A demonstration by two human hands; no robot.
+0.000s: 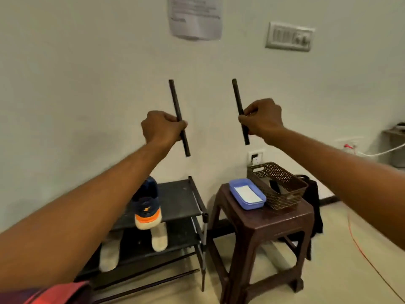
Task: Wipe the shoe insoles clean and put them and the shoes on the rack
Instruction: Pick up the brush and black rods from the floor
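Seemingly most of the task is done. One shoe stands on the upper shelf of the rack, heel toward the camera. A pale insole lies on the shelf below it, and a second insole lies further left on the same lower level. Whether they have been wiped clean cannot be judged from here.

Neither hand is on the task's things. The left hand is curled into a fist round a black rod, and the right hand grips a second black rod. Both are raised in front of the wall, well above the rack; they may be spare rack parts.

What is left is the other shoe. None shows, and the left forearm covers much of the rack's left side, so it could sit hidden there.

On the brown stool a blue tray holds something white, cloth or powder, hard to tell. The dark object inside the brown basket cannot be made out either.
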